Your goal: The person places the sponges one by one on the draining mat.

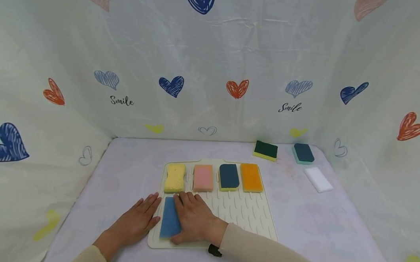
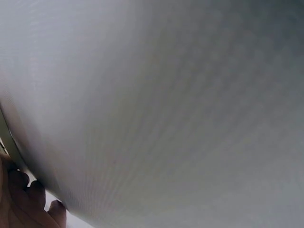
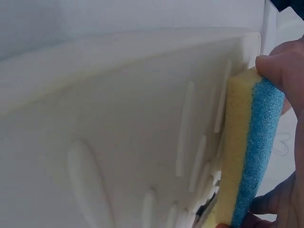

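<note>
- Currently, the blue sponge (image 1: 169,220) lies on the near left part of the mat (image 1: 242,212), between the left hand (image 1: 134,224) and right hand (image 1: 197,218).
- The right hand grips it from its right side, thumb at the near end, fingers at the far.
- The left hand, fingers extended, holds nothing, just beside its left edge.
- Beyond sits a yellow sponge (image 1: 175,178).

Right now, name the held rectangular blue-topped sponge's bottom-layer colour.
Yellow bottom layer, clearest in the right wrist view.
</note>
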A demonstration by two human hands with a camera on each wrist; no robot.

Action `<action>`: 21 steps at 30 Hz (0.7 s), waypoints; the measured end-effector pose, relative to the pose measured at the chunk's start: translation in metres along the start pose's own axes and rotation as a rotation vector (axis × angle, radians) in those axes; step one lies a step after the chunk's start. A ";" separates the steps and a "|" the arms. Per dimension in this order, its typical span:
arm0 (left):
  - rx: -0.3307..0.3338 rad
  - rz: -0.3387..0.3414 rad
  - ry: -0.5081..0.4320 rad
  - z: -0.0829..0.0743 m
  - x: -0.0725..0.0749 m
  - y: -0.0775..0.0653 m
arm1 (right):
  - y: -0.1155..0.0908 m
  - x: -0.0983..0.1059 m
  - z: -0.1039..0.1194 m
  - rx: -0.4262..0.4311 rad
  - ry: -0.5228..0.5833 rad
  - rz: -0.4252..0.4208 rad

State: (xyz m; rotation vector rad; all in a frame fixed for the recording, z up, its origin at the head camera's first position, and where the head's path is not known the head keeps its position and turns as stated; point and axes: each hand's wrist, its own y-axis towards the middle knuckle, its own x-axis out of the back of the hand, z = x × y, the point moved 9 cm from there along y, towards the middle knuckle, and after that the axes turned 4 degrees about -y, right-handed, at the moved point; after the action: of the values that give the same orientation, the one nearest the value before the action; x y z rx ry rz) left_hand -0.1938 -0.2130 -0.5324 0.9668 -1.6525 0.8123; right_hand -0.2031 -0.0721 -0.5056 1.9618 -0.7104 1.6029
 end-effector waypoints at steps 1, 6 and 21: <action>-0.004 -0.003 0.001 0.000 0.000 0.000 | 0.001 -0.001 0.000 -0.003 0.002 0.005; 0.004 0.009 -0.004 -0.001 0.000 0.000 | 0.005 -0.008 0.003 -0.003 -0.002 0.035; -0.001 0.005 0.001 0.000 -0.002 0.001 | 0.006 -0.012 0.005 -0.008 0.010 0.046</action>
State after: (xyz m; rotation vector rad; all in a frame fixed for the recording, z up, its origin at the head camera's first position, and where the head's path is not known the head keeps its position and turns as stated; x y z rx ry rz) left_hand -0.1944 -0.2126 -0.5346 0.9611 -1.6548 0.8151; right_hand -0.2052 -0.0789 -0.5175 1.9438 -0.7624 1.6336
